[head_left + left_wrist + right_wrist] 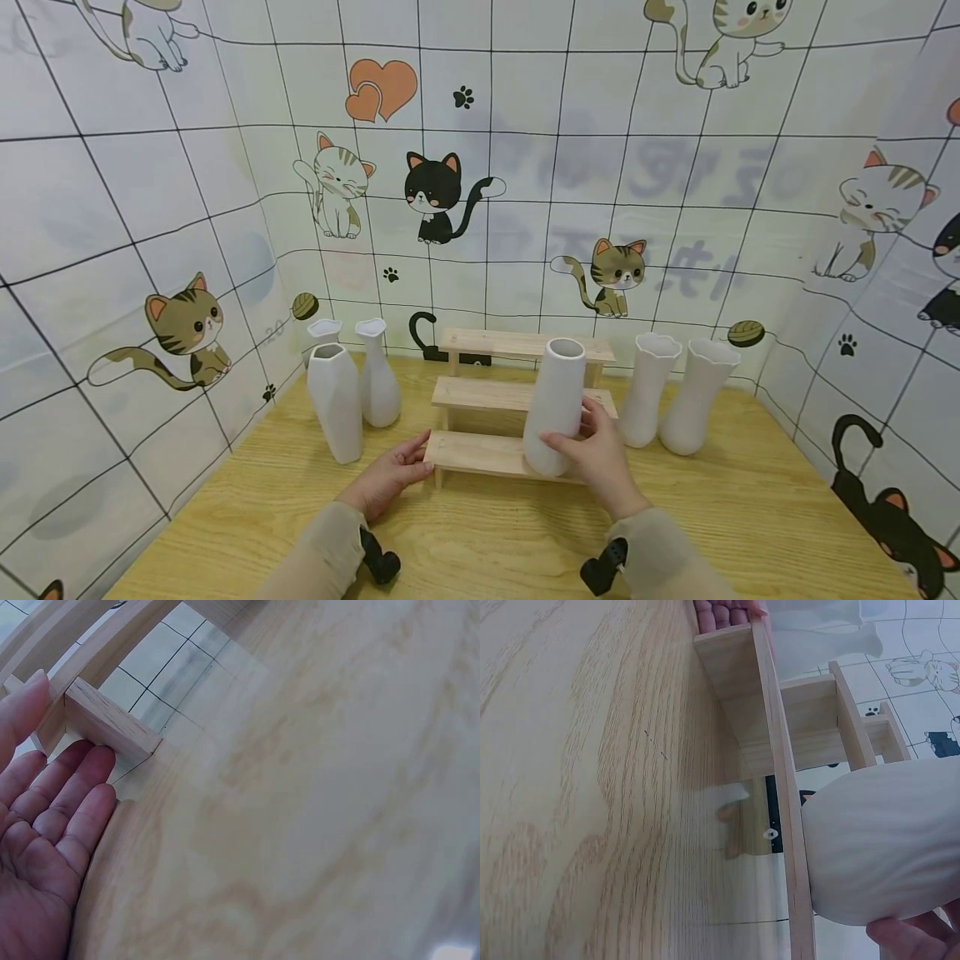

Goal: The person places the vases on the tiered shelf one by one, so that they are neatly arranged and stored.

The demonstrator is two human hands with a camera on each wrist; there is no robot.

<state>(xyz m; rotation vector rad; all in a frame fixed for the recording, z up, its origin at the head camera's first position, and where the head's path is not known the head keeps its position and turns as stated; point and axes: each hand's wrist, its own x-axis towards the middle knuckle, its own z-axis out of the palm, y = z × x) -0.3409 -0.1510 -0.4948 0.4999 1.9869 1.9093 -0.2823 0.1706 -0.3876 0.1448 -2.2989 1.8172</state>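
The left hand (390, 477) lies on the wooden table (480, 542) with its fingers straight and close together, and the fingertips (90, 766) touch the left end of the little wooden step shelf (480, 454). The right hand (600, 462) has its fingers curled around a tall white vase (557, 404). This vase stands on the lowest step of the shelf, at its right end, about in the middle of the table. Just behind it, to the right of the shelf, two more white vases with wavy tops (678, 396) stand side by side near the back edge. Toward the back left corner three white vases (348, 392) stand in a tight group. The walls (480, 167) around the table have cartoon cats on them.
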